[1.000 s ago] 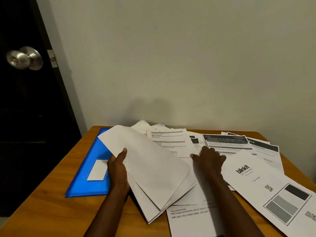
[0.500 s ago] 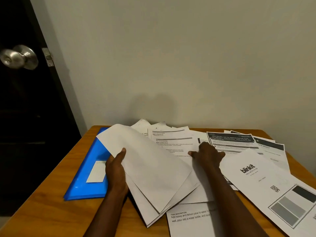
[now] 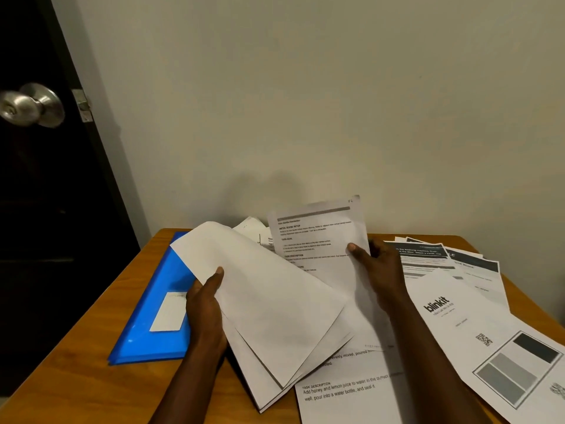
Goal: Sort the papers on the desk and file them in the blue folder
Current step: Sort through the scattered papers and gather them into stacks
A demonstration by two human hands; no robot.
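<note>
Papers [image 3: 275, 301] in both hands [image 3: 204, 306]

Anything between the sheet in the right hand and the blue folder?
Yes: the paper stack gripped by the left hand sits between the raised sheet in the right hand and the blue folder, overlapping its right edge. The folder also looks closed.

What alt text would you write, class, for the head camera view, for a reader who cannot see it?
A person's left hand grips a stack of white sheets while the right hand holds up a printed sheet over a wooden desk. A blue folder lies at the left, and more printed papers are spread at the right.
</note>
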